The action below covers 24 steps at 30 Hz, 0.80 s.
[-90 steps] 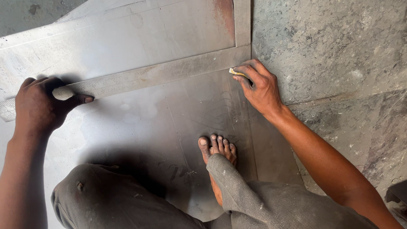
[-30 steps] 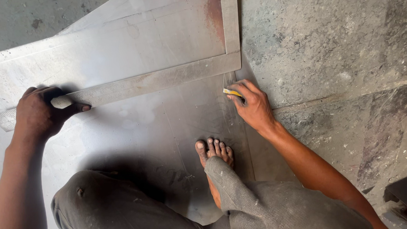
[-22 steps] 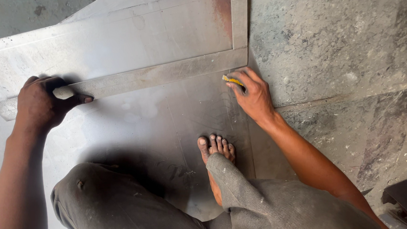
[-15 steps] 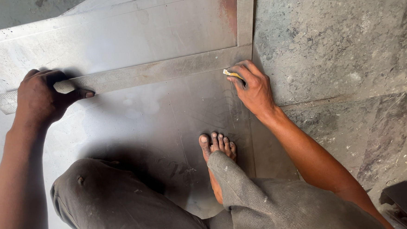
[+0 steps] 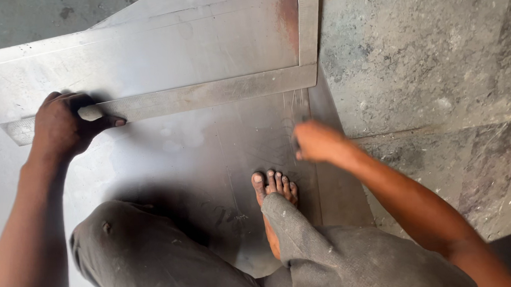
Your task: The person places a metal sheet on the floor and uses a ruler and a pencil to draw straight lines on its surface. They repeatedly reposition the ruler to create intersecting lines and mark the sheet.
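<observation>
We press our left hand (image 5: 62, 130) flat on the long arm of the steel square (image 5: 206, 93), fingers (image 5: 100, 119) spread across it near its far left end, pinning it to the metal sheet (image 5: 163, 43). The square is a dull grey L, its short arm running up along the sheet's right edge. Our right hand (image 5: 316, 141) hovers blurred below the corner, fingers curled; we cannot tell what they hold. Our bare foot (image 5: 275, 189) rests on the sheet, which lies on the concrete floor (image 5: 425, 53).
</observation>
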Available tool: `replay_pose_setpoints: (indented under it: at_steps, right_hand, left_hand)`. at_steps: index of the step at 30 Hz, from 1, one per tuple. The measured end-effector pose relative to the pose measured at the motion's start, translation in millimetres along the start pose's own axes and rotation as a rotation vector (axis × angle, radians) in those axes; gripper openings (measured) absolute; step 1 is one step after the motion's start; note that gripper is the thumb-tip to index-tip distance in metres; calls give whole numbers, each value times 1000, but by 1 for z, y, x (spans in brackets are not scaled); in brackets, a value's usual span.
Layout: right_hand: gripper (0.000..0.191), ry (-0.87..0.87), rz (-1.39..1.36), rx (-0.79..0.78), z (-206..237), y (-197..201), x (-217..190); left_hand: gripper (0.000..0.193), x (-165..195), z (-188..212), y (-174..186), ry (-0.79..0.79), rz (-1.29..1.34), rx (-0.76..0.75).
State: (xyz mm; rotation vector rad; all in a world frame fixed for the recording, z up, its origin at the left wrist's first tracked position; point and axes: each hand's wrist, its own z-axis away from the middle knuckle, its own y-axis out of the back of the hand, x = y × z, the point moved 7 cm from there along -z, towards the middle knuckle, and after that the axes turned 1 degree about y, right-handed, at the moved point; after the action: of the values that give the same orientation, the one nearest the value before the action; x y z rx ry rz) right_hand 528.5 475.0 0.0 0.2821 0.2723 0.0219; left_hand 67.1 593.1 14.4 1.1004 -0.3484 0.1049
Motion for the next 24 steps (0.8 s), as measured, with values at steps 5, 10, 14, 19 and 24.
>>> replay_pose_setpoints:
  at_steps: [5,10,14,19,24]
  right_hand:
    - [21,207,-443,758,29,24,-6]
    - [22,240,-417,1174,40,62,-6]
    - [20,228,-405,1192,42,70,-11]
    - [15,252,-417,1155,34,66,-7]
    - [16,118,-346,954,10,64,9]
  left_hand:
    - [43,9,-1,7,-79,6,19]
    - [47,3,0,0,-2,-68,-44]
    - [45,5,0,0,-47,-81,-8]
    - [44,4,-1,-2,-42,-103,-21]
    - [47,-2,-3,-4,46,-92,-75]
